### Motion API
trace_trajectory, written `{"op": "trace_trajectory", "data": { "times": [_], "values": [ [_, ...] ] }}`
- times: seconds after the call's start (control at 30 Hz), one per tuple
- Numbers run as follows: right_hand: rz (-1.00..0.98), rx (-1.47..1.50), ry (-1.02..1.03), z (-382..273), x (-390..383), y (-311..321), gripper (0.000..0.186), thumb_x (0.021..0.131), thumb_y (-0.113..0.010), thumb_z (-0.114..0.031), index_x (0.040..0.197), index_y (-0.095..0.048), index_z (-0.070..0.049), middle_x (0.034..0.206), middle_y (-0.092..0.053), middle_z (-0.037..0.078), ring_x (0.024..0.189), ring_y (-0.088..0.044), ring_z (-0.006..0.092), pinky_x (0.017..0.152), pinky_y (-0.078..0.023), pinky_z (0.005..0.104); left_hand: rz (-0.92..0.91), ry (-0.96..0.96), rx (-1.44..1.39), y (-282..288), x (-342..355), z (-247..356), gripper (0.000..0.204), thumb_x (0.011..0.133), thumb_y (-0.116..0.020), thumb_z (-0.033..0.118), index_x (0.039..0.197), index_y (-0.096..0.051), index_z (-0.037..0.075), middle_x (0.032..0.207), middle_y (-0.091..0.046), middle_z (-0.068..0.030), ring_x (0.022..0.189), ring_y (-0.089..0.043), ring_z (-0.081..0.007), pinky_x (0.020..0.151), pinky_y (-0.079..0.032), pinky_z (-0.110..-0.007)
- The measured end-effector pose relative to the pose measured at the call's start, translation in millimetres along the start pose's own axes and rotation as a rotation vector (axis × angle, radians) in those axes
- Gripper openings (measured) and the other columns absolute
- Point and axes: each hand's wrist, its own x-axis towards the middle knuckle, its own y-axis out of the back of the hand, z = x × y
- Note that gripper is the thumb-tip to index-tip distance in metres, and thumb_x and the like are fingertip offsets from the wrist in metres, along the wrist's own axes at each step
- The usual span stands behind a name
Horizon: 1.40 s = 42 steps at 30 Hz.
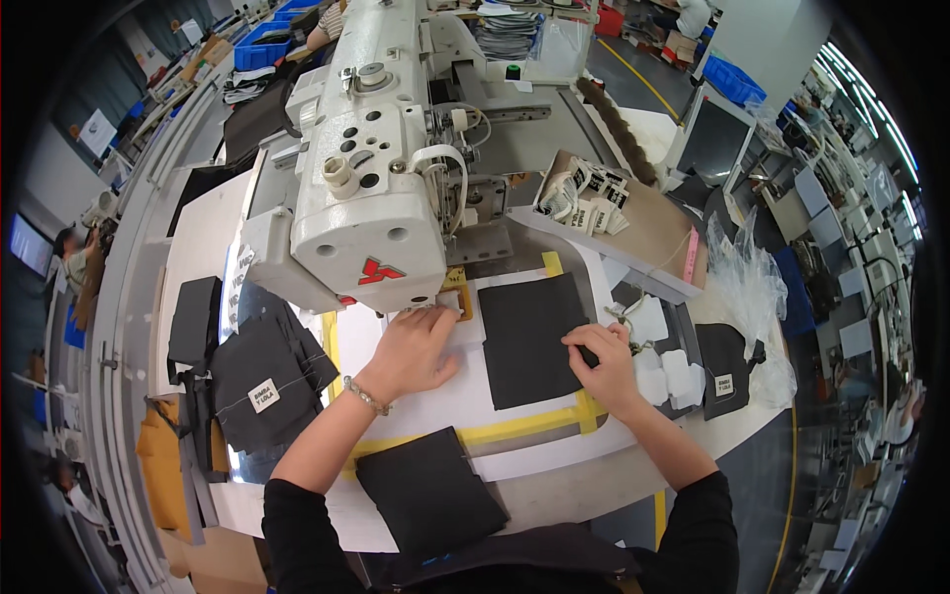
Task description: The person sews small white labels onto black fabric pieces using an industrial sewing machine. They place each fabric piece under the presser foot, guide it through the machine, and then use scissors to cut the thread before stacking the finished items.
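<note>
Under the white sewing machine head (361, 198), my left hand (421, 351) has its fingers curled at a small white piece beside a yellow frame, partly hidden; what it grips is unclear. A black square of fabric (524, 337) lies on white sheets edged with yellow tape. My right hand (604, 361) is closed at that fabric's right edge, thumb and fingers pinching it. Another black square (432, 495) lies at the front edge. A stack of black pieces with a white label (247, 366) sits at the left; a similar labelled piece (722, 366) is at the right.
A cardboard box of small labels (673, 267) stands behind my right hand, with a clear plastic bag (752, 287) and white pads (653, 381) nearby. A monitor (714, 139) stands at the back right. Co-workers (74, 257) sit at benches around.
</note>
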Motion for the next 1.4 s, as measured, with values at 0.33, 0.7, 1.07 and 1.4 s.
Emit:
{"op": "trace_trajectory", "data": {
  "times": [0.33, 0.7, 1.07, 1.4],
  "values": [
    [0.021, 0.025, -0.003, 5.3, -14.3, 3.8, 0.016, 0.077, -0.067, -0.001, 0.090, -0.067, -0.011, 0.093, -0.068, 0.000, 0.088, -0.063, 0.0141, 0.085, -0.033, 0.0325, 0.022, 0.068, 0.006, -1.8, 0.3, 7.1, 0.042, 0.072, -0.063, 0.013, 0.111, -0.053, 0.001, 0.098, -0.063, -0.0184, 0.093, -0.061, -0.0337, 0.088, -0.047, -0.042],
    [0.064, 0.080, -0.049, 5.3, -14.5, 3.8, 0.017, 0.077, -0.067, 0.002, 0.089, -0.067, -0.010, 0.091, -0.069, 0.001, 0.084, -0.064, 0.0162, 0.083, -0.034, 0.0323, -0.033, 0.049, 0.027, -2.6, -5.3, 2.4, 0.055, 0.074, -0.063, 0.013, 0.126, -0.050, 0.004, 0.110, -0.061, -0.0199, 0.102, -0.060, -0.0362, 0.095, -0.046, -0.045],
    [-0.084, 0.673, -0.366, -10.9, -11.9, 10.7, 0.028, 0.082, -0.054, 0.010, 0.104, -0.066, -0.002, 0.110, -0.064, 0.010, 0.102, -0.061, 0.0212, 0.089, -0.044, 0.0295, 0.059, -0.304, 0.058, -19.9, -20.7, 85.9, 0.052, 0.080, -0.065, 0.022, 0.129, -0.055, 0.005, 0.114, -0.064, -0.0187, 0.104, -0.064, -0.0299, 0.090, -0.053, -0.041],
    [-0.320, -0.067, 0.158, -1.3, -20.1, 24.2, 0.047, 0.069, -0.062, 0.006, 0.114, -0.066, -0.005, 0.117, -0.061, 0.012, 0.104, -0.059, 0.0288, 0.090, -0.049, 0.0362, 0.139, -0.414, 0.105, -15.5, -25.0, 47.1, 0.020, 0.074, -0.064, 0.008, 0.093, -0.066, 0.002, 0.098, -0.068, -0.0097, 0.096, -0.066, -0.0211, 0.082, -0.055, -0.032]
  ]
}}
